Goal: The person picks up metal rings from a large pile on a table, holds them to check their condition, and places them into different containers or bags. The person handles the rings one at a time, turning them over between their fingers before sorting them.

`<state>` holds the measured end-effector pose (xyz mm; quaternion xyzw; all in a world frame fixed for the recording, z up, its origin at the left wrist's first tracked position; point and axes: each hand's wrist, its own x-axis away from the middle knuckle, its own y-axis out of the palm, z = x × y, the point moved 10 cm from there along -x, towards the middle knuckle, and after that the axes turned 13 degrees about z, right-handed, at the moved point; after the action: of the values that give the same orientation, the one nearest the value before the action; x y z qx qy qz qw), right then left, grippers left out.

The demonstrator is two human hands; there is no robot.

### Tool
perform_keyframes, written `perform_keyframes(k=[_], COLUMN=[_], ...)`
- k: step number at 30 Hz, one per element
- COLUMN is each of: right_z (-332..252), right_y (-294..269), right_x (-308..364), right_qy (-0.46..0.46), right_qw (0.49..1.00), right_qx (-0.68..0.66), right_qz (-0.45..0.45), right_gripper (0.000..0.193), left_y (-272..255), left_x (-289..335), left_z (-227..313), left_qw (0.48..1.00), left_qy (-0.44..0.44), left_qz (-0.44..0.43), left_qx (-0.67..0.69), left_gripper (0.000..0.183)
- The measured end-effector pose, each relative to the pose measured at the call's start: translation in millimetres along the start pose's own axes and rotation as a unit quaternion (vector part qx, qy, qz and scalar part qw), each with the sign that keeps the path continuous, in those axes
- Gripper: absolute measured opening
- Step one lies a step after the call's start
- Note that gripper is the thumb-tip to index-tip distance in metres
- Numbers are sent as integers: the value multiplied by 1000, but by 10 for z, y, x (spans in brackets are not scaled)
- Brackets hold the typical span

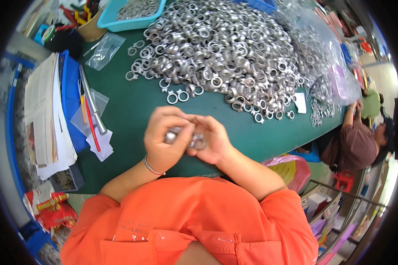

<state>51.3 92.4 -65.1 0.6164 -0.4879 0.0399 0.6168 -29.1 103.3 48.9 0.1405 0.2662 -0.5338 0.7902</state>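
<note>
My left hand (162, 138) is closed, its fingers curled round a shiny metal piece (170, 137) that looks like one of the rings. Beside it, my right hand (216, 140) cups silver metal rings (199, 142) against its fingers and palm. The hands meet at the fingertips over the near part of the green table (124, 128). How many pieces are held cannot be made out. Beyond my hands a large heap of metal rings (225, 48), many with small protruding lugs, covers the far side. A few loose rings (177, 96) lie at its near edge.
A turquoise tray (132, 24) of small metal parts stands at the far left. Nearer are a metal rod (93, 99), a red pen (92, 121) and stacked papers (44, 115). Clear plastic bags (340, 79) lie at the right. Another person (356, 143) sits beyond the table's right edge.
</note>
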Motion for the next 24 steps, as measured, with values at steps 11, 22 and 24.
perform_keyframes(k=[11, 22, 24], right_z=[-853, 271, 485], right_y=[-1073, -5431, -5818], right_x=[1259, 1994, 1871], right_qy=[-239, -210, -255], right_qw=[942, 732, 683], right_qx=[-217, -394, -476], right_qz=[-91, 515, 491], right_gripper=[22, 24, 35], left_y=[409, 605, 637], left_x=[57, 212, 170], left_z=[238, 1, 22], left_qw=[993, 977, 976], left_qy=[37, -135, -146], left_qz=[-111, -129, -136], left_qx=[22, 98, 89], left_gripper=[13, 9, 9])
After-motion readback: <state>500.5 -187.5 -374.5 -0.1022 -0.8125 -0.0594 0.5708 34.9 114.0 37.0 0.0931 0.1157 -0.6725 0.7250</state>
